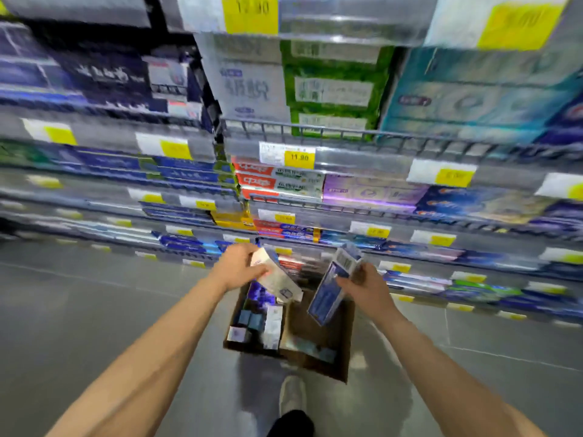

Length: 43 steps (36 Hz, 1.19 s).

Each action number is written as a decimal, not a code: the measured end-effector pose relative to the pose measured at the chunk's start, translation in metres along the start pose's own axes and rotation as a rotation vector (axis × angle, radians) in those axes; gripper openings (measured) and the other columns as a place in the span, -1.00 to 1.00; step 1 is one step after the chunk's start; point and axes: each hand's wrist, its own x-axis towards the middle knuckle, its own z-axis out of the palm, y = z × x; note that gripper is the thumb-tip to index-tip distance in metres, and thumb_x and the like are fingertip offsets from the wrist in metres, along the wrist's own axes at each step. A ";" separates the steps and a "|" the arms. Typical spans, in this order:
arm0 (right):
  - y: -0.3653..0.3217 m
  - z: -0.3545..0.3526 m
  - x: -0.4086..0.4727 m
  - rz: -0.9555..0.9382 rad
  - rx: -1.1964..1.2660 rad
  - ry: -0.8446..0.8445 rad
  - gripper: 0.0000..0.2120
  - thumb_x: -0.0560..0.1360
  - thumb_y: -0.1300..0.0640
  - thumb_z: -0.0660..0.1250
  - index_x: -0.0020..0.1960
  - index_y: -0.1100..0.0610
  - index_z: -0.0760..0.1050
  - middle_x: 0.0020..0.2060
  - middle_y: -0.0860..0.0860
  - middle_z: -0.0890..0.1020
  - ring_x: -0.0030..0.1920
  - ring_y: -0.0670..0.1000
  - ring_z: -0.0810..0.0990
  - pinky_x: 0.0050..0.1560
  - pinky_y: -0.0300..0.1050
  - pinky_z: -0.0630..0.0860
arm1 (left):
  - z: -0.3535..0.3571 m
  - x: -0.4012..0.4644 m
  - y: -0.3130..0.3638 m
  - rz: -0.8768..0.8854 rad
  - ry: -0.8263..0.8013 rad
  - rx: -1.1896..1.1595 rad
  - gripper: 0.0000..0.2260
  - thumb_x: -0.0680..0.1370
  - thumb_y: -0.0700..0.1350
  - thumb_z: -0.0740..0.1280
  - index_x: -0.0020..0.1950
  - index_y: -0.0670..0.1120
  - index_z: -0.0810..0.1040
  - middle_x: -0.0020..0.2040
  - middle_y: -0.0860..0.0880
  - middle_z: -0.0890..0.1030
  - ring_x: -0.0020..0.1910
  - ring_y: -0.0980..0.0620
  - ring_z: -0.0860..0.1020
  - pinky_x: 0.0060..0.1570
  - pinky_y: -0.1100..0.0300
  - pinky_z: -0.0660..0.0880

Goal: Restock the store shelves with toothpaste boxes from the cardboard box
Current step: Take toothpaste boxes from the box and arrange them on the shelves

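Observation:
An open brown cardboard box stands on the floor in front of the shelves, with several toothpaste boxes standing in its left half. My left hand grips a white toothpaste box above the carton. My right hand holds a blue toothpaste box tilted over the carton's right half. The picture is blurred by motion.
Store shelves with wire rails, yellow price tags and rows of toothpaste packs fill the upper view. Grey floor lies left and right of the carton. My shoe is just behind the carton.

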 end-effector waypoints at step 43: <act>-0.360 0.063 -0.325 -0.692 0.301 0.054 -0.61 0.56 0.10 0.24 0.32 0.01 0.18 0.15 0.14 0.44 -0.08 0.02 0.48 -0.15 -0.20 0.48 | -0.318 -0.326 0.075 0.312 0.521 -0.278 -0.74 0.56 0.05 0.26 0.12 -0.11 0.49 0.06 -0.05 0.53 0.03 -0.03 0.52 -0.03 0.07 0.46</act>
